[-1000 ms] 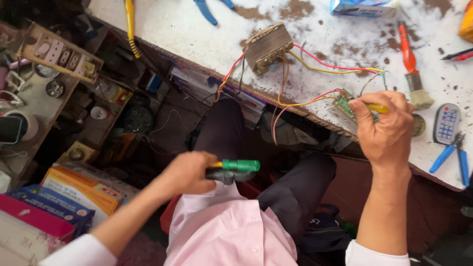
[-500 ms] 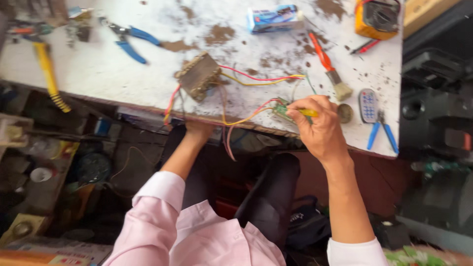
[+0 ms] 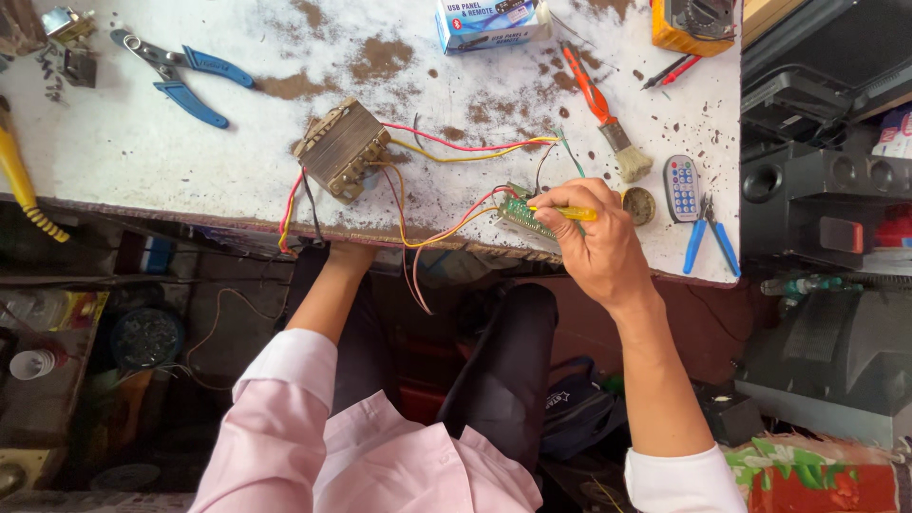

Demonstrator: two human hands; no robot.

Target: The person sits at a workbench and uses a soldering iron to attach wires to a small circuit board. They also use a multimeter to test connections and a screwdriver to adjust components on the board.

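Your right hand (image 3: 594,249) is closed on a small green circuit board (image 3: 522,215) and pinches a thin yellow tool (image 3: 568,213) against it, at the front edge of the white table (image 3: 142,142). Red and yellow wires (image 3: 456,150) run from the board to a boxy transformer (image 3: 340,149) just to its left.

Your left hand (image 3: 347,255) goes under the table edge below the transformer, so you cannot tell if it is open or closed.

A blue and white box (image 3: 491,21) lies at the far edge, shut, so what is inside is hidden.
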